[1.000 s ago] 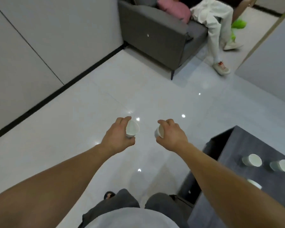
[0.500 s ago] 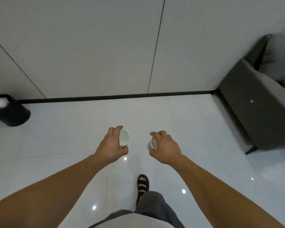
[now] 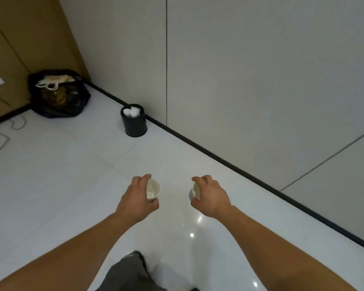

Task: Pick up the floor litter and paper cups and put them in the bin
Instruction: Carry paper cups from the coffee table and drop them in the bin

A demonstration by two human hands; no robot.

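Paper cup point(image 3: 153, 189) gripped in left hand point(image 3: 135, 198) | second cup point(image 3: 194, 192) gripped in right hand point(image 3: 213, 198) | bin point(image 3: 135, 126) well ahead, left

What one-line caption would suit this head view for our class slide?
Left hand grips the left cup, right hand the right cup; the bin stands ahead by the wall.

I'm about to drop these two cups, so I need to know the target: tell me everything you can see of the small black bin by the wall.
The bin is small, round and black, plastic by its look, open-topped with no lid. It stands upright on the white tiled floor, close by the black skirting; whether they touch is unclear. White paper cups fill it to the rim.
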